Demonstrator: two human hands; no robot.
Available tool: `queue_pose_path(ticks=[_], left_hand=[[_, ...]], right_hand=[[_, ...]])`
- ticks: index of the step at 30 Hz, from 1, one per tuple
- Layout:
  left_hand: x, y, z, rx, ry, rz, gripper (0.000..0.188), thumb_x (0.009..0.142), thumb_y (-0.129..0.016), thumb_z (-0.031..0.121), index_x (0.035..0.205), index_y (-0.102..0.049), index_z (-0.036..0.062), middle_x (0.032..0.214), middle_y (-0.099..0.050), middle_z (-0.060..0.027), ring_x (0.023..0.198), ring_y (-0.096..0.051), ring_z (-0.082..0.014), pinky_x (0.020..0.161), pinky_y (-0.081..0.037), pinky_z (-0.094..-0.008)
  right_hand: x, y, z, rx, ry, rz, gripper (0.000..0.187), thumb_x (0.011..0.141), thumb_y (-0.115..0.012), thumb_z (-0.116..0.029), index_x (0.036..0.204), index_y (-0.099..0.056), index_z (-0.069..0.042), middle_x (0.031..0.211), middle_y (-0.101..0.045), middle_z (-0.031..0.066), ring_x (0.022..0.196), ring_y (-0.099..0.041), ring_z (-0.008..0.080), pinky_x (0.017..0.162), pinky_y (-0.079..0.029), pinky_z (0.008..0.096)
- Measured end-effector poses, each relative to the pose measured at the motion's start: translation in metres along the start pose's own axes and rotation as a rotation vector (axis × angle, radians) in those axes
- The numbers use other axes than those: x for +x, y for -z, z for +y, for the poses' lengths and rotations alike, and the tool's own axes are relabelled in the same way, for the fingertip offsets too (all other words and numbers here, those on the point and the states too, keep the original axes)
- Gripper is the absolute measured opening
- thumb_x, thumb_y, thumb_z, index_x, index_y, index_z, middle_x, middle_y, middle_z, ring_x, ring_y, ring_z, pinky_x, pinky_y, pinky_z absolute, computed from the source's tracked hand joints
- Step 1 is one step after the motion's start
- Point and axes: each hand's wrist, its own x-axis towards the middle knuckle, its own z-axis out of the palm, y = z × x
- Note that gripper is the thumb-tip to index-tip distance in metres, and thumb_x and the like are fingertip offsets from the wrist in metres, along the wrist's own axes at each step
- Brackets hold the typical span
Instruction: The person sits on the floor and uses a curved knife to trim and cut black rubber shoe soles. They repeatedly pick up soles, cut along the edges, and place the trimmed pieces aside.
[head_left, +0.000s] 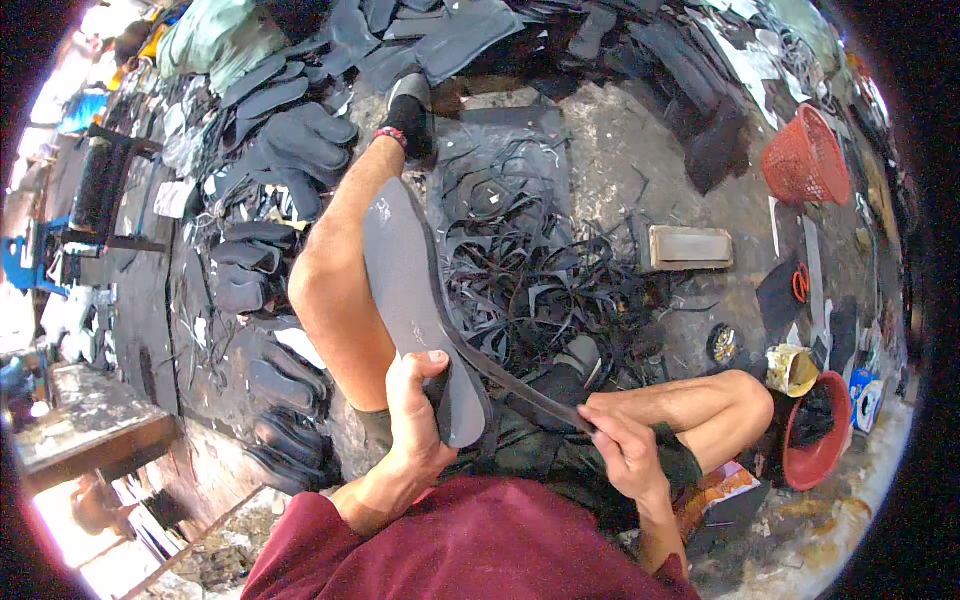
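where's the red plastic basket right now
In the head view the red basket sits upper right on the floor, beyond the grey block, far from both hands.

Left hand (415, 420) holds grey sole (415, 300) (upright); right hand (625, 450) pulls trimmed strip (510, 375).

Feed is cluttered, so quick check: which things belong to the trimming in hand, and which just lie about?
In hand:
left hand
grey foam sole
right hand
dark trimmed strip

Lying about:
black offcut tangle
red mesh basket
stacked dark soles
red bucket
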Motion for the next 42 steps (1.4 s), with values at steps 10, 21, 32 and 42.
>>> queue_pose_path(ticks=[10, 21, 32, 42], left_hand=[[0.014, -0.015, -0.026, 0.045, -0.187, -0.076, 0.047, 0.078, -0.061, 0.035, 0.111, -0.059, 0.0021, 0.09, -0.068, -0.0124, 0.074, -0.064, -0.0258, 0.062, -0.053, -0.0347], [0.032, 0.002, -0.027, -0.842, 0.771, -1.596, 0.086, 0.084, -0.063, 0.069, 0.144, -0.034, 0.0148, 0.071, -0.062, -0.0098, 0.05, -0.061, -0.0184, 0.042, -0.05, -0.0286], [0.012, 0.047, -0.016, 0.249, -0.137, -0.757, 0.055, 0.088, -0.069, -0.002, 0.14, -0.05, -0.0037, 0.126, -0.066, -0.0145, 0.114, -0.063, -0.0205, 0.099, -0.051, -0.0375], [0.006, 0.036, 0.086, -0.023, -0.61, -0.378, 0.068, 0.091, -0.061, -0.007, 0.152, -0.032, 0.0007, 0.126, -0.063, -0.0177, 0.111, -0.065, -0.0238, 0.096, -0.055, -0.0392]], right_hand=[[0.136, -0.083, -0.025, 0.08, 0.02, 0.281, 0.037, 0.099, -0.056, -0.016, 0.137, -0.059, -0.016, 0.084, -0.06, 0.0088, 0.07, -0.06, 0.028, 0.066, -0.051, 0.0369], [0.186, -0.049, -0.044, 1.191, -0.274, 0.252, 0.051, 0.09, -0.073, -0.019, 0.135, -0.053, -0.004, 0.107, -0.069, 0.0063, 0.078, -0.064, 0.0108, 0.065, -0.053, 0.0241], [0.177, 0.034, -0.055, 1.058, -0.094, 0.515, 0.045, 0.086, -0.075, -0.004, 0.128, -0.059, 0.001, 0.109, -0.07, 0.0076, 0.094, -0.068, 0.0175, 0.088, -0.054, 0.0312], [0.119, 0.079, -0.016, 0.856, -0.268, 0.679, 0.045, 0.1, -0.056, -0.031, 0.14, -0.052, -0.009, 0.091, -0.067, 0.0046, 0.059, -0.056, 0.0095, 0.047, -0.043, 0.0227]])
